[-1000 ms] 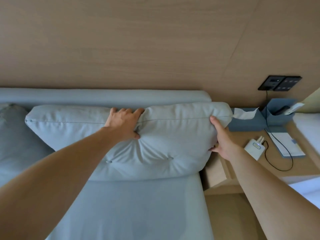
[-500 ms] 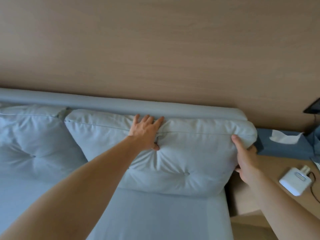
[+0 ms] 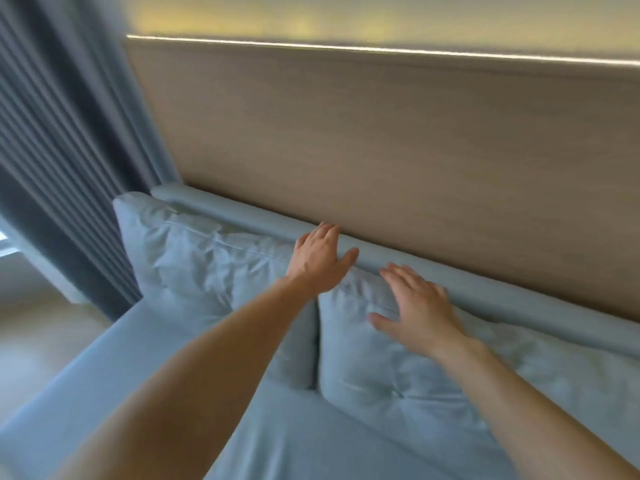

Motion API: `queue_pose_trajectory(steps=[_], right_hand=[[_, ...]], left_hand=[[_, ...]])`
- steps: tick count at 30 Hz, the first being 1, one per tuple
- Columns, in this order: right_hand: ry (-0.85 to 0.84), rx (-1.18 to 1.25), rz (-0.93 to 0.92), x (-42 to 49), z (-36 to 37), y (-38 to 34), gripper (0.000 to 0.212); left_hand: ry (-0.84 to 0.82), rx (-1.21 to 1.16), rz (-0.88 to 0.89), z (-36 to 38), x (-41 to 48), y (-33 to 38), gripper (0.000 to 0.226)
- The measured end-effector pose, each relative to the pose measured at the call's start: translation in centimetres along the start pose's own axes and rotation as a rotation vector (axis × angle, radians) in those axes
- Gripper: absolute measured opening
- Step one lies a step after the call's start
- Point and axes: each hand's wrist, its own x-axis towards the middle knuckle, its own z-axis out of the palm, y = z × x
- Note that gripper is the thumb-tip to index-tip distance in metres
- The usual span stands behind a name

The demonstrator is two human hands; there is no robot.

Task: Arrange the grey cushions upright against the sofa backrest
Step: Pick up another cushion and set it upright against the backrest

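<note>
I see two grey cushions standing on the sofa seat (image 3: 242,427), leaning back on the backrest (image 3: 433,271) that runs along the wood wall (image 3: 381,150). The left cushion (image 3: 207,271) is near the curtain (image 3: 62,150), and the right cushion (image 3: 450,375) is right beside it, with a thin dark gap between them. My left hand (image 3: 317,259) lies open and flat on the top corner of the left cushion, with the fingers reaching onto the backrest. My right hand (image 3: 415,306) is open too, fingers spread, pressing flat on the top edge of the right cushion. Neither hand has hold of anything; they just push and pat. I think these cushions are soft, puffy and light, because the cloth is full of wrinkles and dents in at the button. They will squish and flop, not break or slip. I think the best place to take one is along the top seam or at a top corner, with a whole handful of cloth. Each cushion is wider than it is tall, so its long side runs along the backrest. The front faces point out toward me and tip back a little. The picture is a bit blurry.
</note>
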Motion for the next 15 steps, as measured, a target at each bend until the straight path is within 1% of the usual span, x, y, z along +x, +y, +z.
queue_pose_trajectory(steps=[4,8,10,12,15], right_hand=[[-0.056,-0.047,-0.025,10.0,2.0,-12.3,0.102],[-0.138,-0.095,0.004,19.7,6.3,-23.8,0.114],[-0.150,-0.112,0.017,24.3,8.9,-28.8,0.116],[-0.153,-0.121,0.032,28.2,11.1,-33.0,0.117],[-0.184,-0.132,0.081,32.9,13.7,-37.2,0.123]], left_hand=[[0.106,-0.016,-0.091,-5.8,2.2,-13.0,0.067],[0.253,-0.164,-0.218,-10.1,4.4,-28.0,0.058],[0.293,-0.206,-0.253,-11.4,4.6,-35.4,0.060],[0.299,-0.202,-0.293,-12.4,4.5,-42.1,0.065],[0.313,-0.188,-0.377,-13.8,4.7,-50.1,0.071]])
